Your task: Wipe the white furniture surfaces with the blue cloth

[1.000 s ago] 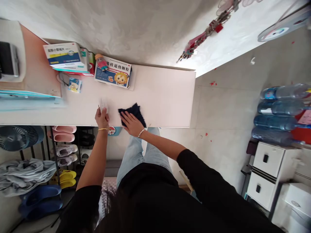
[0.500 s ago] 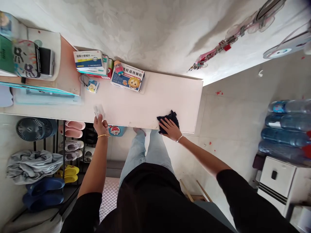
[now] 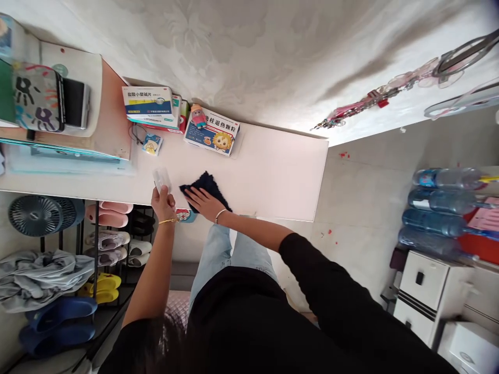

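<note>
My left hand (image 3: 163, 201) is closed around a small clear plastic piece (image 3: 162, 179), its exact kind unclear, just over the front edge of the white tabletop (image 3: 278, 179). To its right, my right hand (image 3: 206, 203) lies flat with fingers stretched out on a dark navy cloth (image 3: 208, 184), pressing it to the tabletop near the front edge. Behind the hands stand a medicine box with a cartoon lion (image 3: 214, 136), a small doll figure (image 3: 198, 116) on it, and a stack of medicine boxes (image 3: 148, 104). A small blue packet (image 3: 152, 144) lies before the stack.
On the left, a raised shelf (image 3: 115, 119) carries a handprint-patterned case (image 3: 39, 98). Below it are a dark fan (image 3: 37, 214) and a shoe rack with slippers (image 3: 58, 309). Hair accessories (image 3: 362, 106) hang on the wall. Large water bottles (image 3: 432, 200) and a white cabinet (image 3: 423, 280) are at the right.
My right hand has slid left along the tabletop with the dark cloth, from near the right end to beside my left hand. My left hand still grips the clear piece. The view has shifted slightly.
</note>
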A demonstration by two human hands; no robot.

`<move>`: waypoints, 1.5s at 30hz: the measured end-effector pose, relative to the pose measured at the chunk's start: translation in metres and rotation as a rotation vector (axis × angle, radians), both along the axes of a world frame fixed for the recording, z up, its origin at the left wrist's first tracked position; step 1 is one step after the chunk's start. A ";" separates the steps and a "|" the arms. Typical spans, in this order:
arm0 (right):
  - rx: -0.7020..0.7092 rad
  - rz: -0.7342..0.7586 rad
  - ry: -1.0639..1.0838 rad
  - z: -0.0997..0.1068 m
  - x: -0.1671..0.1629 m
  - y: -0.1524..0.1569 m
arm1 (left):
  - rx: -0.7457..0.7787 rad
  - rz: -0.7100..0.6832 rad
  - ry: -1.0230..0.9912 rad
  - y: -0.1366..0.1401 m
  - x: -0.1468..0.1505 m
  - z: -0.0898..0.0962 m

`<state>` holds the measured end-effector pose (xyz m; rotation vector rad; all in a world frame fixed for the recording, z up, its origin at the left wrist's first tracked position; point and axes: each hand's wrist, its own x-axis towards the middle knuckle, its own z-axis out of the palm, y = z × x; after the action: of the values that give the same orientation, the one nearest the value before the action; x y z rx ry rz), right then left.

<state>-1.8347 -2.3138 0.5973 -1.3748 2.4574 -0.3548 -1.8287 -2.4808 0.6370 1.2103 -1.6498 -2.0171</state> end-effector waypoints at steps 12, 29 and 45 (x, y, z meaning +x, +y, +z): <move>-0.039 -0.089 -0.064 0.007 0.011 0.082 | -0.102 -0.133 -0.024 0.025 -0.001 0.001; 0.233 -1.145 0.195 0.004 -0.135 0.353 | -0.158 -0.363 -0.081 0.131 -0.052 0.015; -0.057 -0.689 0.087 0.016 -0.200 0.152 | -0.440 -0.531 0.095 0.156 -0.119 0.055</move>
<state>-2.0346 -2.1617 0.6132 -0.5190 2.9503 -0.5196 -1.9475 -2.3244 0.6918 0.5540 -2.3815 -1.7707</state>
